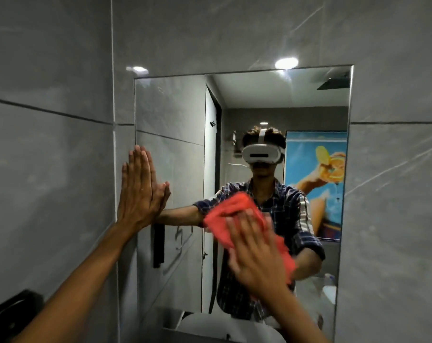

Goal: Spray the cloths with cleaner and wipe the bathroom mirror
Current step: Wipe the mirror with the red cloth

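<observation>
A rectangular frameless mirror (175, 115) hangs on the grey tiled wall ahead of me. My right hand (256, 251) presses a red cloth (225, 216) flat against the glass near the mirror's middle, fingers spread over it; the hand is blurred. My left hand (137, 189) lies flat and open against the mirror's left edge, fingers pointing up, holding nothing. The mirror reflects a person in a checked shirt and a white headset. No spray bottle is clearly in view.
Grey marbled wall tiles (49, 169) surround the mirror. A white basin rim (210, 328) shows below it. A dark object (14, 310) sits at the lower left. A blue poster and a white door appear only as reflections.
</observation>
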Action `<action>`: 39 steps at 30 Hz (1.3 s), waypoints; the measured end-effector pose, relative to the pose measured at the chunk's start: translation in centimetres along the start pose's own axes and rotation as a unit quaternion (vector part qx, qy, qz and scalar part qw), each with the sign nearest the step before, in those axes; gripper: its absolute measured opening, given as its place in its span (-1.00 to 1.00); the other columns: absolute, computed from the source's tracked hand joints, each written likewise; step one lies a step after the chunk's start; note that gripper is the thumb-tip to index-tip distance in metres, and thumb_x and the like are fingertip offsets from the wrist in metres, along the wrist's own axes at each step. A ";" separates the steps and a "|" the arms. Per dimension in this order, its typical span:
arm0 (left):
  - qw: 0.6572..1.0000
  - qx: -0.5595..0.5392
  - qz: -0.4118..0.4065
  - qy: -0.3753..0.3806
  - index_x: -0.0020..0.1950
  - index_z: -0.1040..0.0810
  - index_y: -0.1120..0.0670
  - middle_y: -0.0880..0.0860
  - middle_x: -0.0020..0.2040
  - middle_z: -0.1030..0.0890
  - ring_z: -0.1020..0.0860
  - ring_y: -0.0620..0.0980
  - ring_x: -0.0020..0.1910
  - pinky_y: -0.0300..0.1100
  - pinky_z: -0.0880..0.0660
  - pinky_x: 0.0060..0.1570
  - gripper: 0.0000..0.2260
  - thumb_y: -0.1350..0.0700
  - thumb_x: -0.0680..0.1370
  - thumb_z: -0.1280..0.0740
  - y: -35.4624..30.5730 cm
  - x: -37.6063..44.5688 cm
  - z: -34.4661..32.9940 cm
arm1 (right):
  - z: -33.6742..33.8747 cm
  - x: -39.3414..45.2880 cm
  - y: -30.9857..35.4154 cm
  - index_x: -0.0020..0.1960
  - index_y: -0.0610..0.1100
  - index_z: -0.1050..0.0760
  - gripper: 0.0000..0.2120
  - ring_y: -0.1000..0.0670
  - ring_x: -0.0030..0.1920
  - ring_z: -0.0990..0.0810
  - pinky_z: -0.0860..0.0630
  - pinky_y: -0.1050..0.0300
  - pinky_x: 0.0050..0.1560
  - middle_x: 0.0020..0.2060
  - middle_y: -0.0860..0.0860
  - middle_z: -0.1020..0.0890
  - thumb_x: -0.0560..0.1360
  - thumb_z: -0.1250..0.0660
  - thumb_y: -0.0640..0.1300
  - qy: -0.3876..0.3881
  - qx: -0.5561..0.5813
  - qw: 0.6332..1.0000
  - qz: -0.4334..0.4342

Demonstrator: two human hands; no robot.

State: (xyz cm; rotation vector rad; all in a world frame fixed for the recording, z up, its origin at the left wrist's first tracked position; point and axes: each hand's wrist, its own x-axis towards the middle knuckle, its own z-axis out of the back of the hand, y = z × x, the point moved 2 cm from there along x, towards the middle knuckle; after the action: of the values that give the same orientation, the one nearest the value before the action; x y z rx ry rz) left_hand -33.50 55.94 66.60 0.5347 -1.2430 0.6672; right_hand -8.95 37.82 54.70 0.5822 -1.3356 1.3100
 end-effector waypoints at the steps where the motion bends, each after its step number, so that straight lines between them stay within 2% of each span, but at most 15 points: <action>1: 1.000 -0.008 0.005 0.007 0.69 0.23 0.16 0.16 0.72 0.16 0.14 0.14 0.72 0.10 0.13 0.68 -0.28 -0.22 0.66 0.13 -0.1 -1.0 -0.3 | 0.6 -0.7 -2.7 0.69 -0.14 0.08 -0.21 -0.19 0.69 0.04 -0.08 -0.44 0.58 0.69 -0.19 0.08 0.60 -0.16 0.10 -0.004 -0.001 0.999 -0.052; 5: 1.000 -0.005 0.017 0.011 0.69 0.26 0.13 0.13 0.73 0.18 0.14 0.12 0.72 0.10 0.13 0.68 -0.28 -0.24 0.66 0.15 0.6 -3.1 -0.7 | 3.9 7.2 -9.3 0.68 -0.17 0.19 -0.30 -0.21 0.69 0.13 0.07 -0.33 0.66 0.68 -0.21 0.12 0.68 0.04 0.13 -0.096 0.030 0.938 -0.331; 7: 1.000 -0.013 0.022 0.018 0.69 0.28 0.11 0.15 0.72 0.18 0.13 0.14 0.72 0.17 0.07 0.67 -0.29 -0.25 0.66 0.18 0.2 -3.6 -0.4 | 5.3 13.5 -9.2 0.68 -0.19 0.16 -0.30 -0.25 0.68 0.08 0.01 -0.33 0.65 0.68 -0.25 0.06 0.69 -0.01 0.11 -0.135 0.065 0.909 -0.389; 9: 0.999 -0.013 0.018 0.028 0.69 0.28 0.11 0.20 0.72 0.13 0.09 0.18 0.71 0.23 0.02 0.65 -0.29 -0.25 0.66 0.19 0.1 -5.3 -0.4 | 4.8 16.4 -7.4 0.68 -0.21 0.13 -0.31 -0.26 0.68 0.06 -0.01 -0.32 0.65 0.67 -0.27 0.04 0.69 0.00 0.09 -0.126 0.067 0.927 -0.346; 12: 0.999 -0.014 0.013 0.039 0.69 0.26 0.11 0.20 0.72 0.12 0.05 0.21 0.71 0.27 -0.02 0.63 -0.30 -0.24 0.66 0.20 0.1 -6.3 -0.1 | 2.8 14.2 -4.1 0.68 -0.18 0.18 -0.27 -0.18 0.69 0.15 0.07 -0.26 0.66 0.68 -0.21 0.15 0.68 -0.04 0.10 -0.045 0.039 0.994 -0.096; 14: 0.999 -0.019 0.009 0.026 0.69 0.25 0.12 0.20 0.71 0.13 0.04 0.23 0.70 0.28 -0.02 0.63 -0.30 -0.25 0.66 0.20 -0.2 -5.6 0.1 | 2.6 10.3 -5.9 0.69 -0.13 0.18 -0.27 -0.12 0.70 0.15 0.08 -0.23 0.65 0.69 -0.16 0.15 0.67 -0.04 0.14 -0.008 0.004 1.000 0.023; 15: 0.999 -0.024 0.010 0.026 0.68 0.24 0.13 0.22 0.71 0.11 0.03 0.25 0.70 0.28 -0.02 0.63 -0.29 -0.26 0.66 0.20 -0.4 -5.1 0.3 | 2.9 8.9 -7.7 0.69 -0.12 0.17 -0.29 -0.11 0.70 0.14 0.07 -0.22 0.64 0.69 -0.15 0.14 0.68 -0.01 0.15 -0.005 -0.006 1.000 0.029; 18: 0.998 -0.034 0.002 0.046 0.69 0.24 0.13 0.23 0.71 0.11 0.08 0.21 0.71 0.27 0.01 0.64 -0.27 -0.28 0.65 0.19 -0.8 -4.9 0.3 | 4.8 7.6 -13.3 0.69 -0.12 0.17 -0.30 -0.14 0.70 0.15 0.11 -0.22 0.68 0.69 -0.17 0.11 0.67 0.00 0.10 -0.041 -0.010 0.989 -0.144; 21: 0.999 -0.026 0.007 0.038 0.70 0.23 0.12 0.16 0.72 0.17 0.15 0.10 0.72 0.20 0.05 0.65 -0.26 -0.28 0.65 0.17 -0.2 -4.8 -0.3 | 6.0 12.9 -14.2 0.68 -0.15 0.19 -0.29 -0.24 0.69 0.09 0.03 -0.31 0.66 0.68 -0.24 0.07 0.67 0.01 0.10 -0.108 0.031 0.926 -0.362; 23: 0.998 -0.023 0.010 0.053 0.70 0.20 0.16 0.16 0.72 0.16 0.15 0.11 0.72 0.14 0.09 0.66 -0.25 -0.29 0.65 0.17 -0.2 -4.7 -0.4 | 6.3 17.5 -12.1 0.67 -0.21 0.14 -0.30 -0.30 0.67 0.03 0.00 -0.33 0.64 0.66 -0.30 0.01 0.68 0.00 0.11 -0.132 0.066 0.891 -0.430; 25: 0.999 -0.019 0.014 0.048 0.70 0.19 0.18 0.18 0.72 0.15 0.13 0.12 0.72 0.08 0.14 0.67 -0.24 -0.29 0.65 0.18 0.2 -4.8 -0.6 | 5.7 20.9 -8.8 0.66 -0.27 0.09 -0.31 -0.34 0.66 -0.02 -0.05 -0.32 0.62 0.65 -0.34 -0.04 0.68 0.00 0.09 -0.140 0.078 0.886 -0.436; 29: 0.999 -0.025 0.007 0.019 0.70 0.20 0.16 0.18 0.72 0.12 0.11 0.12 0.72 0.06 0.15 0.67 -0.27 -0.25 0.66 0.16 0.6 -4.7 -1.0 | 3.4 25.1 0.5 0.65 -0.31 0.06 -0.28 -0.36 0.65 -0.03 -0.14 -0.37 0.61 0.64 -0.37 -0.04 0.65 -0.03 0.07 -0.154 0.116 0.923 -0.333; 35: 1.000 -0.006 -0.017 -0.002 0.70 0.17 0.17 0.17 0.73 0.11 0.09 0.13 0.72 0.08 0.17 0.68 -0.27 -0.04 0.60 -0.02 0.9 -4.8 -1.0 | 0.1 25.8 9.8 0.67 -0.21 0.28 -0.24 -0.18 0.67 0.29 0.39 -0.17 0.62 0.66 -0.21 0.26 0.66 0.03 0.13 -0.016 0.162 0.986 -0.028; 37: 1.000 -0.003 -0.019 -0.009 0.70 0.18 0.17 0.17 0.73 0.12 0.09 0.13 0.72 0.10 0.15 0.67 -0.26 -0.01 0.58 -0.04 0.7 -4.7 -1.0 | 0.4 24.1 7.6 0.68 -0.18 0.24 -0.25 -0.13 0.68 0.28 0.29 -0.19 0.66 0.67 -0.18 0.24 0.65 0.05 0.15 0.016 0.134 0.990 0.050; 39: 1.000 0.001 -0.021 -0.016 0.70 0.20 0.15 0.14 0.73 0.15 0.11 0.10 0.72 0.08 0.16 0.67 -0.24 0.01 0.57 -0.05 0.7 -4.8 -0.9 | 1.1 21.7 3.9 0.69 -0.15 0.16 -0.24 -0.11 0.69 0.18 0.10 -0.23 0.68 0.68 -0.16 0.14 0.63 -0.03 0.14 0.011 0.104 0.992 0.064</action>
State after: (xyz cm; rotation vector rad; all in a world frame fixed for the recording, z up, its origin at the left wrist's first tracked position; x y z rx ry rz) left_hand -34.23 56.23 61.71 0.5730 -1.2579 0.6261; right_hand -18.45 45.22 73.19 0.6300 -1.2425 1.5689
